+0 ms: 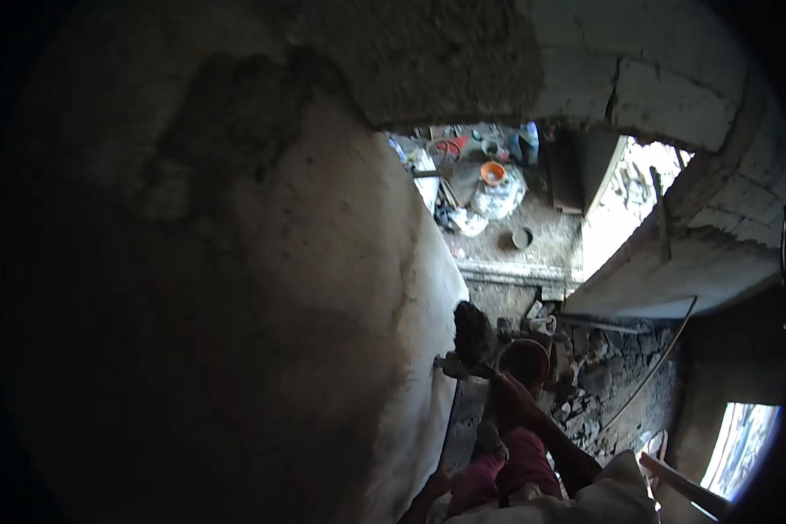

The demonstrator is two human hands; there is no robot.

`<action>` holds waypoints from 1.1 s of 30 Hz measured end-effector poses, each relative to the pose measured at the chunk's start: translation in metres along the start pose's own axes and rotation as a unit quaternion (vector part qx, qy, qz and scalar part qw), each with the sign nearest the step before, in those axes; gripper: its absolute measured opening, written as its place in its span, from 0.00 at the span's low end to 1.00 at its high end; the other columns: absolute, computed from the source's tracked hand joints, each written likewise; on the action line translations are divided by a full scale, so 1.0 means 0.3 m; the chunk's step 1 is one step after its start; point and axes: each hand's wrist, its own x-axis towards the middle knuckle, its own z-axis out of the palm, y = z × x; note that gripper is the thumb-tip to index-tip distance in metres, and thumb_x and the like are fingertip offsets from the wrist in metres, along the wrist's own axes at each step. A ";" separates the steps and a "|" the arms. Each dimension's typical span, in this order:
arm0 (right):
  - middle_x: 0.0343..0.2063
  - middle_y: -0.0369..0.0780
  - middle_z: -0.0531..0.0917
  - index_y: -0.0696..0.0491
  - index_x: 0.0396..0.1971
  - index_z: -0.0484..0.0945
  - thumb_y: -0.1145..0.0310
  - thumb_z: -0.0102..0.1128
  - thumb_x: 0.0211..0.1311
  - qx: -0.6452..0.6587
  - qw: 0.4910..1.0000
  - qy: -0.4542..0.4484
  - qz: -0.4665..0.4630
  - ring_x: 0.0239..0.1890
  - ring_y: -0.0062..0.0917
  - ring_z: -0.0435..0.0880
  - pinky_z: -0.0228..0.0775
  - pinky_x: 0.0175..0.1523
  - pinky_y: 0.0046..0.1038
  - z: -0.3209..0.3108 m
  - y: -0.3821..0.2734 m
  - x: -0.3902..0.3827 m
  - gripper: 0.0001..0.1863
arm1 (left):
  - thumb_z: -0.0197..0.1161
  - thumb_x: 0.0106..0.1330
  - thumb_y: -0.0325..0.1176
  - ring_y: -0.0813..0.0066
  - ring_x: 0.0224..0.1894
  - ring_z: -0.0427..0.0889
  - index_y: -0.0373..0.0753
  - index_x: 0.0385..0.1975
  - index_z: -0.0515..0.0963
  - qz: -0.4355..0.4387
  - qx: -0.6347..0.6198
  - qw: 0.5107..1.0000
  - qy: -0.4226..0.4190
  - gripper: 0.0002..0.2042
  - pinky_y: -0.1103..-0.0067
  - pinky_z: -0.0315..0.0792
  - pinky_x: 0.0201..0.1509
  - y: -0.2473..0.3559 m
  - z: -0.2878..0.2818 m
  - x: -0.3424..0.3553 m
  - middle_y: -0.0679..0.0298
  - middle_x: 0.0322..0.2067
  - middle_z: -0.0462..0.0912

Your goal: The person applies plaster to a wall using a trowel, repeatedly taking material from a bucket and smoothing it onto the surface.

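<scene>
My right hand (pixel 499 384) reaches forward beside the edge of a plastered wall (pixel 341 297). It is closed on what looks like a trowel (pixel 452 367), in dim light. A dark lump of wet mortar (pixel 474 334) shows just beyond the hand; whether it rests on the blade, I cannot tell. A bucket (pixel 541 371) with a reddish rim stands just right of that hand. My left hand (pixel 437 486) is low beside the same wall, its fingers too dark to make out.
Rubble and broken stones (pixel 585 375) lie at the right, with a thin rod (pixel 655 375) leaning over them. Far below are an orange basin (pixel 492 173), a round pan (pixel 521 237) and a step (pixel 515 272). Rough masonry (pixel 463 61) hangs overhead.
</scene>
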 end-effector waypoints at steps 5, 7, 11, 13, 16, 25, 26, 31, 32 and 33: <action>0.20 0.34 0.75 0.48 0.35 0.73 0.40 0.43 0.70 0.099 0.983 -0.080 -0.129 0.16 0.19 0.73 0.66 0.19 0.21 0.532 -0.473 -0.045 0.25 | 0.72 0.57 0.50 0.58 0.42 0.81 0.41 0.73 0.41 0.018 -0.113 0.985 0.130 0.52 0.69 0.75 0.47 0.124 -0.303 -0.048 0.48 0.50 0.78; 0.23 0.37 0.76 0.53 0.40 0.71 0.42 0.43 0.71 0.021 0.977 -0.031 -0.208 0.16 0.19 0.74 0.67 0.20 0.21 0.692 -0.709 -0.134 0.26 | 0.72 0.58 0.44 0.72 0.42 0.75 0.41 0.73 0.41 -0.049 -0.241 0.961 0.127 0.51 0.77 0.73 0.45 0.202 -0.436 -0.189 0.51 0.50 0.77; 0.27 0.36 0.77 0.53 0.49 0.65 0.57 0.54 0.71 -0.010 0.825 0.103 -0.556 0.20 0.15 0.75 0.67 0.22 0.19 0.959 -1.086 -0.150 0.17 | 0.71 0.59 0.43 0.73 0.41 0.75 0.42 0.73 0.40 -0.088 -0.320 0.920 0.209 0.50 0.77 0.74 0.44 0.104 -0.519 -0.275 0.53 0.48 0.77; 0.28 0.38 0.77 0.55 0.54 0.62 0.61 0.59 0.68 -0.075 0.720 0.253 -0.642 0.21 0.19 0.75 0.70 0.27 0.25 1.028 -1.252 -0.079 0.23 | 0.70 0.59 0.43 0.73 0.40 0.75 0.42 0.73 0.40 -0.099 -0.334 0.910 0.224 0.49 0.77 0.74 0.44 0.122 -0.534 -0.234 0.54 0.47 0.77; 0.31 0.41 0.78 0.55 0.56 0.61 0.62 0.62 0.65 -0.112 0.540 0.401 -0.731 0.26 0.27 0.78 0.73 0.33 0.32 1.079 -1.447 0.086 0.26 | 0.70 0.60 0.42 0.73 0.39 0.76 0.43 0.73 0.40 -0.099 -0.346 0.904 0.231 0.49 0.77 0.74 0.44 0.204 -0.573 -0.170 0.55 0.45 0.77; 0.45 0.52 0.80 0.56 0.57 0.67 0.65 0.58 0.64 -0.464 0.673 0.056 -0.573 0.45 0.39 0.83 0.75 0.39 0.37 1.795 -0.830 0.222 0.23 | 0.68 0.62 0.39 0.74 0.36 0.76 0.45 0.72 0.39 -0.067 -0.359 0.909 0.203 0.47 0.78 0.74 0.42 0.432 -0.531 -0.058 0.59 0.41 0.77; 0.44 0.52 0.81 0.56 0.57 0.68 0.66 0.58 0.64 -0.454 0.694 -0.045 -0.557 0.44 0.39 0.83 0.76 0.36 0.35 1.858 -0.741 0.020 0.23 | 0.67 0.62 0.39 0.74 0.35 0.76 0.45 0.72 0.39 -0.067 -0.362 0.906 0.210 0.46 0.78 0.74 0.42 0.436 -0.528 -0.077 0.59 0.41 0.77; 0.36 0.46 0.83 0.54 0.62 0.60 0.63 0.59 0.64 -0.208 0.690 -0.459 -0.520 0.31 0.39 0.85 0.79 0.34 0.40 1.594 -0.723 -0.452 0.29 | 0.66 0.63 0.37 0.74 0.34 0.76 0.46 0.72 0.38 -0.059 -0.385 0.899 0.201 0.45 0.78 0.74 0.42 0.460 -0.465 -0.090 0.61 0.38 0.77; 0.41 0.47 0.81 0.54 0.57 0.65 0.64 0.60 0.64 -0.205 0.675 -0.478 -0.523 0.36 0.40 0.84 0.79 0.38 0.37 1.505 -0.688 -0.415 0.24 | 0.66 0.64 0.37 0.75 0.33 0.76 0.46 0.72 0.38 -0.060 -0.390 0.897 0.198 0.45 0.78 0.74 0.41 0.450 -0.441 -0.098 0.61 0.38 0.77; 0.47 0.49 0.79 0.55 0.53 0.69 0.66 0.60 0.65 -0.197 0.658 -0.500 -0.527 0.42 0.41 0.84 0.80 0.42 0.35 1.403 -0.643 -0.362 0.19 | 0.66 0.64 0.37 0.75 0.33 0.76 0.46 0.72 0.38 -0.062 -0.397 0.894 0.198 0.45 0.78 0.74 0.41 0.436 -0.414 -0.113 0.62 0.38 0.77</action>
